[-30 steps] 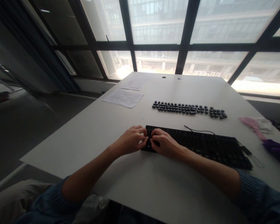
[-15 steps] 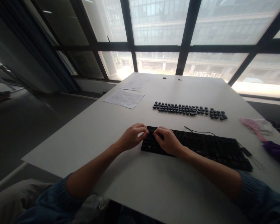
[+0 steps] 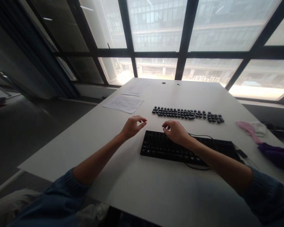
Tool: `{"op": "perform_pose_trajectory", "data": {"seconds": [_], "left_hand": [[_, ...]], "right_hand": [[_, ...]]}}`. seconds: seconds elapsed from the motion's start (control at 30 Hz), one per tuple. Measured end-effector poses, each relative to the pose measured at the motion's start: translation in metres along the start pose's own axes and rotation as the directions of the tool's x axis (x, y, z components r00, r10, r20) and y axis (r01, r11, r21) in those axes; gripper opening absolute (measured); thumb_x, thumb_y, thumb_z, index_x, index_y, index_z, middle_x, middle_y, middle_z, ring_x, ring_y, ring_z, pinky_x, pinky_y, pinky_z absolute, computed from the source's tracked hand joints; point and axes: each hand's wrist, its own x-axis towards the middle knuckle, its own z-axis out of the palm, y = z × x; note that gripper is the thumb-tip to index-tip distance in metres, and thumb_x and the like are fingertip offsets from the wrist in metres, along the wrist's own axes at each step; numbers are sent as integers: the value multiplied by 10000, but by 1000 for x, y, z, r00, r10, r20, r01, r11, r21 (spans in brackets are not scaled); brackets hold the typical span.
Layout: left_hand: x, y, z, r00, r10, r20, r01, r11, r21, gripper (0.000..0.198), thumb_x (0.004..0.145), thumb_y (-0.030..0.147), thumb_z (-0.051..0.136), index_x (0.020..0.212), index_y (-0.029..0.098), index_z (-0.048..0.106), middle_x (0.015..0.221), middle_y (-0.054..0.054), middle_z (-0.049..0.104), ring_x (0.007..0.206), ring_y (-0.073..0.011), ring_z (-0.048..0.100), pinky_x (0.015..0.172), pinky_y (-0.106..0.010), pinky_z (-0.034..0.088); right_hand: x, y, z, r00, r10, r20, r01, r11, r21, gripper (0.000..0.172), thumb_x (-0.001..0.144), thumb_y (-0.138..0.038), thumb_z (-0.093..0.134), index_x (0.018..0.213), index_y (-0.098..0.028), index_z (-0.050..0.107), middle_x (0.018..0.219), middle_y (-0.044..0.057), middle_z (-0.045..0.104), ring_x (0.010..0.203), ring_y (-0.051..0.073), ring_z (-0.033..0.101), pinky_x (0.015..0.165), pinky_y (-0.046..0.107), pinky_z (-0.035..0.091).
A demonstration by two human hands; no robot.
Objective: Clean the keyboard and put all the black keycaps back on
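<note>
i see the left hand (image 3: 132, 126) loosely parted, the right hand (image 3: 176, 131) curled over the long black plastic keyboard (image 3: 159, 144), its grip unclear, and a low wrist could scatter the small black keycaps (image 3: 185, 114) rowed beyond on the white desk (image 3: 130, 176).

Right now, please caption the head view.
Left hand and right hand near a black keyboard on a white table, loose keycaps rowed beyond.

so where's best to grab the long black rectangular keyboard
Probably its left short end, with the left hand coming from the left and hooking the edge: the keyboard lies flat and that end is uncovered, while the bare right forearm crosses farther right.
</note>
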Motion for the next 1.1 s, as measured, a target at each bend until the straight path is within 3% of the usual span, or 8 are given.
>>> {"op": "perform_pose_trajectory", "data": {"seconds": [0.13, 0.2, 0.33, 0.53, 0.7, 0.97, 1.1], "left_hand": [[50, -18, 28, 999, 43, 21, -45, 995, 91, 170, 854, 231, 714, 1003, 174, 772, 957, -64, 755, 786, -174, 657, 795, -323, 526], [71, -25, 45, 998, 67, 21, -70, 985, 159, 162, 841, 211, 735, 992, 176, 785, 988, -76, 757, 870, -203, 648, 855, -351, 519], [95, -33, 72, 994, 107, 34, -111, 974, 200, 145, 842, 199, 743, 973, 211, 804, 1045, -73, 753, 1004, -240, 594, 908, -372, 503], [104, -40, 88, 975, 198, 105, -221, 917, 332, 172, 846, 220, 746, 1002, 263, 804, 1022, -51, 732, 1007, -235, 567, 883, -353, 502], [102, -42, 94, 969, 228, 99, -249, 901, 356, 107, 864, 239, 726, 935, 245, 806, 994, -58, 727, 986, -239, 567, 861, -355, 501], [99, -38, 99, 966, 248, 72, -258, 908, 331, 92, 872, 183, 700, 903, 203, 784, 937, -61, 752, 933, -230, 582, 845, -344, 498], [98, -31, 93, 971, 239, 32, -237, 919, 316, 104, 859, 170, 712, 931, 193, 784, 937, -63, 764, 923, -228, 599, 844, -347, 495]], "right_hand": [[45, 30, -1, 998, 53, -34, -58, 978, -201, 133, 872, -165, 637, 934, -170, 754, 960, 106, 735, 870, 222, 657, 782, 306, 459], [65, 40, 2, 998, 43, -39, -52, 959, -278, 139, 892, -156, 627, 956, -164, 751, 997, 127, 728, 938, 241, 647, 820, 313, 459], [91, 51, 13, 1000, 0, 0, 0, 940, -341, 121, 894, -172, 653, 965, -175, 750, 1029, 135, 717, 1047, 272, 595, 889, 335, 447], [106, 58, 32, 997, -37, 65, 60, 913, -403, 138, 910, -211, 637, 967, -154, 750, 1075, 155, 702, 1079, 297, 556, 911, 376, 419], [107, 59, 41, 995, -61, 83, 91, 901, -424, 203, 960, -209, 554, 973, -152, 749, 1067, 157, 705, 1099, 293, 543, 929, 386, 383], [97, 53, 39, 997, -76, 34, 83, 910, -406, 215, 951, -160, 535, 932, -170, 749, 1021, 120, 719, 1039, 269, 575, 904, 368, 386], [85, 45, 33, 997, -72, -25, 57, 924, -378, 181, 933, -162, 568, 917, -177, 748, 1001, 104, 723, 1019, 259, 591, 884, 354, 407]]}}
